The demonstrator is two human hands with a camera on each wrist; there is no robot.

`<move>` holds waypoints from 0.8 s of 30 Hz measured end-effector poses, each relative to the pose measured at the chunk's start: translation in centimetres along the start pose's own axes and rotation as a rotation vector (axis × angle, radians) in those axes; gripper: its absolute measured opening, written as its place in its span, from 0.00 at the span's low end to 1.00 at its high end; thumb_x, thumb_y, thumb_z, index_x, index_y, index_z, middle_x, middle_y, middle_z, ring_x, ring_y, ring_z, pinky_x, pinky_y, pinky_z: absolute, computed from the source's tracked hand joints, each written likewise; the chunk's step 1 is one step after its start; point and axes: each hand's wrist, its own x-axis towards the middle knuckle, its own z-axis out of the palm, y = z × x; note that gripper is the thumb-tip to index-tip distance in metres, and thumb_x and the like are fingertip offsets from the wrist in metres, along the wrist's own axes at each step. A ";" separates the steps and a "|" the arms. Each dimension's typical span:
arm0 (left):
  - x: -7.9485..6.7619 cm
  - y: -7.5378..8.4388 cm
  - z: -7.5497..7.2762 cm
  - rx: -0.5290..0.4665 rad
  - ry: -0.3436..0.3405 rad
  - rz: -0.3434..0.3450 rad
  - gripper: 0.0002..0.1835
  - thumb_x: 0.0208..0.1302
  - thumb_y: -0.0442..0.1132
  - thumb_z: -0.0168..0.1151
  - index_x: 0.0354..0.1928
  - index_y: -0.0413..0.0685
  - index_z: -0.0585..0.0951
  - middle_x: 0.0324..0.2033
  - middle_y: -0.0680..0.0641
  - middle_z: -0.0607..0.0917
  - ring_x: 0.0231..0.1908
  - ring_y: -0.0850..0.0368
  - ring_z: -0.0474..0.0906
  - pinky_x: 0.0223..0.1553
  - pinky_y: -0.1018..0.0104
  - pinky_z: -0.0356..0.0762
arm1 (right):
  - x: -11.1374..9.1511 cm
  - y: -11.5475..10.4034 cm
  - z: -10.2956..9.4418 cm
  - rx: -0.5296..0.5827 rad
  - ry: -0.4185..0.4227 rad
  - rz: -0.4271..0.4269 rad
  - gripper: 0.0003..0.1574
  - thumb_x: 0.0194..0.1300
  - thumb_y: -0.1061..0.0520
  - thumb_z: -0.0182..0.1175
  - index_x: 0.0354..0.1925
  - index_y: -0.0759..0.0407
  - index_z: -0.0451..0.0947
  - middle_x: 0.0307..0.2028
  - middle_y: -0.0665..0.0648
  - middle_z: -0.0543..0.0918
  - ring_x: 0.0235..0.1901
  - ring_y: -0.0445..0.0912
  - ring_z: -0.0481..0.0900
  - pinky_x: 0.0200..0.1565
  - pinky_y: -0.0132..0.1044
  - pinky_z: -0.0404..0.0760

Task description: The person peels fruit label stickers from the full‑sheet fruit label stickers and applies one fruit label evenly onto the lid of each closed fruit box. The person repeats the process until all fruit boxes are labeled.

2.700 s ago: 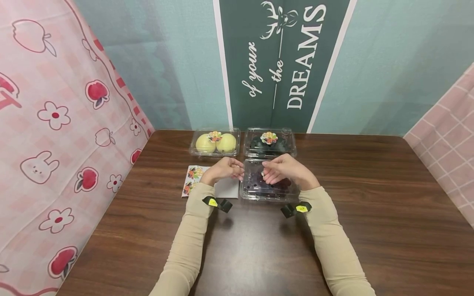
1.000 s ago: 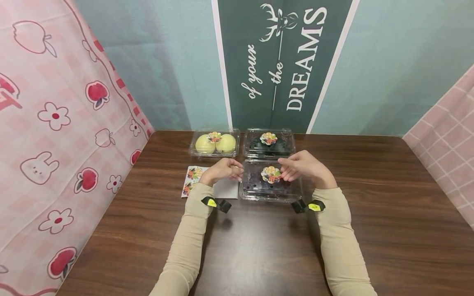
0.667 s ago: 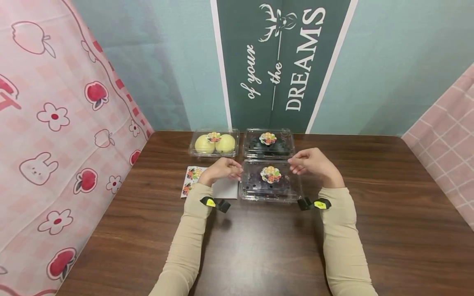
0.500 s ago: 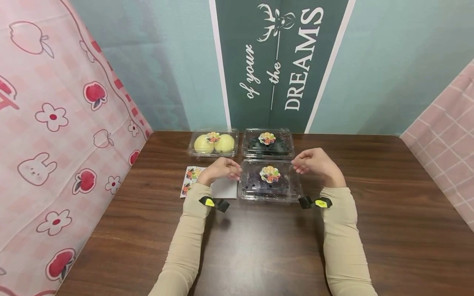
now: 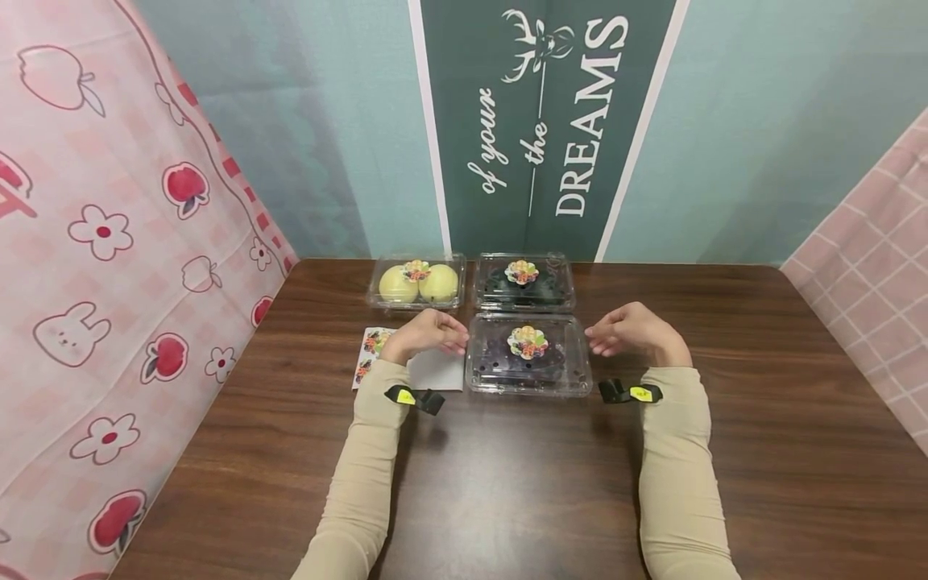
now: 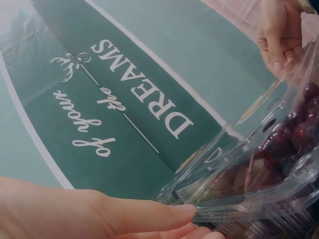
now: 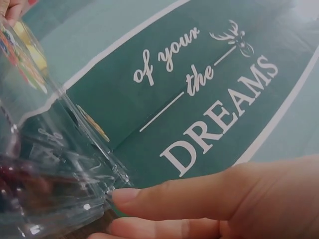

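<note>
A clear plastic clamshell box (image 5: 532,383) of dark red grapes (image 6: 286,137) lies closed on the table, with a round fruit-print sticker (image 5: 527,342) on its lid. My left hand (image 5: 429,334) is at the box's left edge; in the left wrist view its thumb reaches the rim corner, the other fingers below. At the right edge is my right hand (image 5: 632,330), thumb tip right at the rim corner in the right wrist view, fingers loosely bent beneath. Neither hand's fingers curl round the box.
Behind stand two more stickered clamshells, one with yellow-green round fruit (image 5: 399,284), the other (image 5: 524,294) with dark contents. A white sticker sheet (image 5: 437,370) lies left of the grape box, partly under my left hand. Curtains hang around the wooden table (image 5: 493,499).
My right hand has moved from over the lid sticker to the right, to the box's right edge, leaving the sticker in full view. My left hand has stayed by the left edge.
</note>
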 end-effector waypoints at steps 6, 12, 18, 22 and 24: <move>0.0 0.1 0.0 -0.001 0.000 0.004 0.14 0.65 0.30 0.58 0.49 0.27 0.78 0.42 0.33 0.87 0.28 0.65 0.84 0.47 0.59 0.84 | 0.2 0.3 0.1 -0.020 -0.058 -0.009 0.23 0.65 0.62 0.59 0.50 0.82 0.74 0.24 0.51 0.87 0.25 0.36 0.84 0.34 0.33 0.86; 0.2 0.0 0.2 -0.019 0.007 0.003 0.13 0.65 0.29 0.57 0.49 0.26 0.78 0.43 0.31 0.86 0.27 0.64 0.84 0.48 0.58 0.84 | 0.4 0.4 0.4 -0.012 -0.065 0.002 0.21 0.63 0.64 0.60 0.48 0.82 0.76 0.22 0.51 0.86 0.24 0.37 0.83 0.32 0.31 0.85; 0.4 0.0 0.7 -0.028 0.012 0.015 0.13 0.65 0.28 0.57 0.48 0.25 0.77 0.42 0.29 0.86 0.26 0.64 0.84 0.47 0.58 0.84 | 0.2 0.6 0.4 -0.024 -0.034 0.015 0.20 0.63 0.64 0.60 0.47 0.82 0.76 0.21 0.50 0.86 0.23 0.37 0.83 0.32 0.31 0.85; 0.7 0.1 1.3 -0.014 0.023 0.021 0.13 0.65 0.29 0.58 0.48 0.26 0.78 0.42 0.30 0.86 0.25 0.64 0.83 0.48 0.56 0.84 | 0.0 0.9 0.1 -0.040 -0.018 0.023 0.20 0.63 0.64 0.59 0.47 0.82 0.76 0.21 0.50 0.85 0.23 0.37 0.82 0.33 0.31 0.85; 0.8 0.1 1.6 -0.003 0.029 0.030 0.13 0.65 0.29 0.58 0.48 0.27 0.78 0.41 0.31 0.87 0.25 0.65 0.82 0.47 0.56 0.84 | -0.1 1.1 -0.1 -0.048 -0.017 0.021 0.20 0.63 0.64 0.59 0.47 0.82 0.76 0.22 0.50 0.85 0.23 0.36 0.82 0.34 0.31 0.85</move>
